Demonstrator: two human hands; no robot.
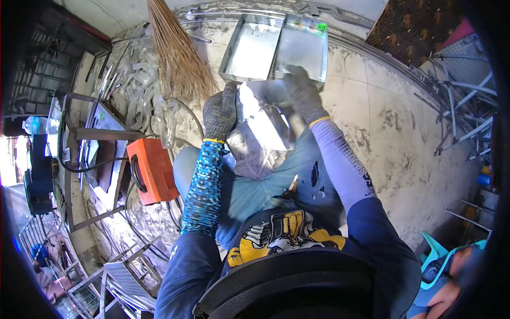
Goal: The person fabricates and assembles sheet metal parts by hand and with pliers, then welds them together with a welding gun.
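Note:
Between my legs is a bent piece of shiny sheet metal [265, 127], box-like, with bright glare on its face. My left hand [220, 112], in a dark knit glove, is closed on its left edge with the thumb toward the far side. Over its far right corner is my right hand [305, 97], gloved the same way. Motion blurs those fingers, so their grip is unclear. Just beyond my hands lie two shallow metal trays [302, 50] side by side, the right one bearing a small green sticker.
A straw broom [178, 58] and a heap of clear plastic strips [142, 87] lie at the far left. Nearer stands an orange machine box [152, 171] with a handle and cables. Metal frames [467, 101] are stacked at right. Another person [443, 297] sits at the lower right.

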